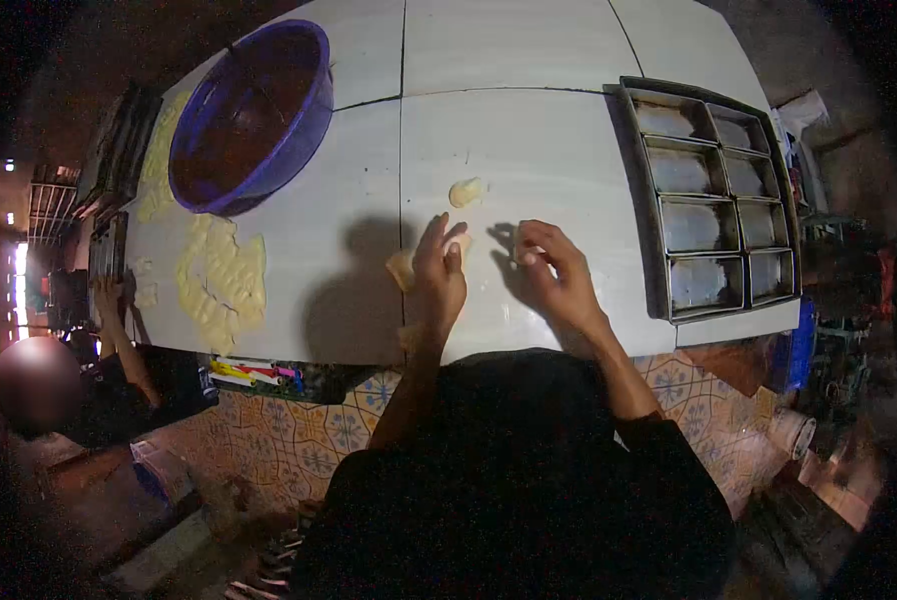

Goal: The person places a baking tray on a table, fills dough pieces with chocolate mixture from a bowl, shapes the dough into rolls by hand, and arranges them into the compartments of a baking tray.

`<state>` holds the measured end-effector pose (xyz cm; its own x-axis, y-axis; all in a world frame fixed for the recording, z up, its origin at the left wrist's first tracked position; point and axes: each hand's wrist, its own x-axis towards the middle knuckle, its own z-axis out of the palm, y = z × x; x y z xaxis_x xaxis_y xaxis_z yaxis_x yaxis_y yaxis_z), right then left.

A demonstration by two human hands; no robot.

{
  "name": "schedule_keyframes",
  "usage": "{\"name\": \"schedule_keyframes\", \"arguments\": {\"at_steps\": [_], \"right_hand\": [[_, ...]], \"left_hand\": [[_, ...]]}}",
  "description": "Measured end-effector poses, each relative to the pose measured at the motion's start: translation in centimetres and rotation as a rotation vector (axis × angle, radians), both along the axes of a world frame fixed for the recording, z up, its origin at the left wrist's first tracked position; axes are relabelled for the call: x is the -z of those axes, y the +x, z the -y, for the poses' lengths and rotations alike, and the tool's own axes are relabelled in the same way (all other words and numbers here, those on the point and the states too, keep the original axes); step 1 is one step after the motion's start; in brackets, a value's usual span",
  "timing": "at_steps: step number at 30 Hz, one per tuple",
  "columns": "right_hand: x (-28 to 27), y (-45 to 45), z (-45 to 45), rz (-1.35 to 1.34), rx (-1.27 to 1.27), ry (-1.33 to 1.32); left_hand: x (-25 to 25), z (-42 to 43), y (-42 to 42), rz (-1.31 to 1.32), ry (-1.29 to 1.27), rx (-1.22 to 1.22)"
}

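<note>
My left hand (441, 280) is over the white table with its fingers stretched forward and the thumb apart. A pale dough piece (401, 268) shows beside and partly behind this hand; whether the hand touches it, I cannot tell. To the right, my right hand (561, 270) hovers with loosely bent fingers, a gap between them and the thumb, and no held thing visible. A small dough lump (466, 192) lies on the table just beyond both hands. Another bit of dough (410, 337) is near my left wrist, partly hidden by it.
A purple basin (314, 130) stands at the back left, beside a flattened, dimpled dough sheet (224, 280). A block of joined metal baking tins (704, 255) sits at the right edge. At far left, another person's hand (107, 295) rests near dark tins.
</note>
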<state>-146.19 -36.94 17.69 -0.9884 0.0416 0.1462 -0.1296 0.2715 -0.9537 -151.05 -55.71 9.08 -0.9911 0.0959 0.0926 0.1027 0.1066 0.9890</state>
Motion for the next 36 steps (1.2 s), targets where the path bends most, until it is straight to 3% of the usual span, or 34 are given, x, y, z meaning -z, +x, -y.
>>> {"name": "schedule_keyframes", "arguments": {"at_steps": [2, 5, 6, 8, 11, 14, 17, 19, 20, 22, 24, 26, 27, 28, 29, 30, 31, 32, 33, 35, 36], "right_hand": [[-2.5, 0.1, 1.6, -0.056, -0.098, 0.084], [-0.4, -0.6, 2.7, -0.219, -0.113, 0.113], [-0.1, -0.8, 2.9, -0.129, -0.122, -0.073], [-0.5, -0.9, 3.5, -0.135, -0.062, -0.097], [-2.0, -0.7, 4.1, -0.016, -0.135, -0.073], [-0.5, -1.3, 4.3, 0.001, -0.076, -0.064], [0.5, -3.4, 4.8, 0.118, -0.090, -0.431], [-2.3, -3.8, 5.4, 0.094, -0.009, -0.368], [-1.4, -4.0, 5.3, -0.090, -0.135, -0.349], [0.0, -4.1, 6.6, -0.263, -0.266, -0.185], [0.3, -5.0, 6.8, -0.184, -0.286, -0.143], [-0.1, -6.7, 6.1, -0.072, -0.347, -0.376], [0.0, -7.2, 5.6, 0.104, -0.390, -0.548], [0.5, -7.7, 5.1, 0.279, -0.431, -0.720], [2.9, -9.0, 4.9, 0.231, -0.618, -0.932], [1.7, -9.4, 5.2, 0.198, -0.567, -0.996], [0.6, -9.8, 5.6, 0.161, -0.516, -1.057], [0.7, -10.2, 5.5, 0.078, -0.537, -1.093], [0.1, -10.0, 5.3, 0.083, -0.470, -1.042], [-1.0, -9.7, 5.5, 0.073, -0.347, -0.954], [0.3, -9.7, 5.3, 0.032, -0.379, -1.067]], "left_hand": [[-6.8, -1.6, 1.6, 0.436, 0.709, 0.141], [-10.1, -2.3, 2.6, 0.545, 0.875, 0.241], [-10.0, -2.4, 2.6, 0.527, 0.844, 0.157], [-9.5, -2.5, 2.9, 0.306, 0.487, -0.049], [-8.0, -0.7, 3.2, 0.295, 0.244, -0.037], [-8.6, -1.1, 4.5, 0.284, 0.154, -0.164], [-9.2, -1.1, 4.5, 0.125, 0.056, -0.266], [-7.3, -0.9, 3.8, -0.088, 0.030, -0.258], [-10.0, -0.7, 3.6, 0.047, -0.008, -0.202], [-8.2, -0.6, 3.1, 0.416, 0.979, 0.082], [-7.2, -0.5, 2.3, 0.649, 1.414, 0.090], [-6.7, -0.2, 1.5, 0.669, 1.595, 0.275], [-9.5, 0.6, -0.5, 0.571, 1.552, 0.537], [-10.1, 1.7, -3.1, 0.497, 1.501, 0.634], [-10.8, 2.8, -5.6, 0.428, 1.449, 0.733], [-11.5, 3.9, -8.4, 0.357, 1.401, 0.831], [-12.3, 6.2, -12.7, 0.257, 1.101, 0.688], [-14.7, 8.4, -16.4, 0.303, 0.703, 0.356], [-17.9, 9.0, -19.2, 0.190, 0.483, 0.011], [-16.4, 14.5, -29.3, 0.094, -0.500, -0.209], [-13.8, 17.1, -33.9, 0.185, -0.416, -0.273]]}}
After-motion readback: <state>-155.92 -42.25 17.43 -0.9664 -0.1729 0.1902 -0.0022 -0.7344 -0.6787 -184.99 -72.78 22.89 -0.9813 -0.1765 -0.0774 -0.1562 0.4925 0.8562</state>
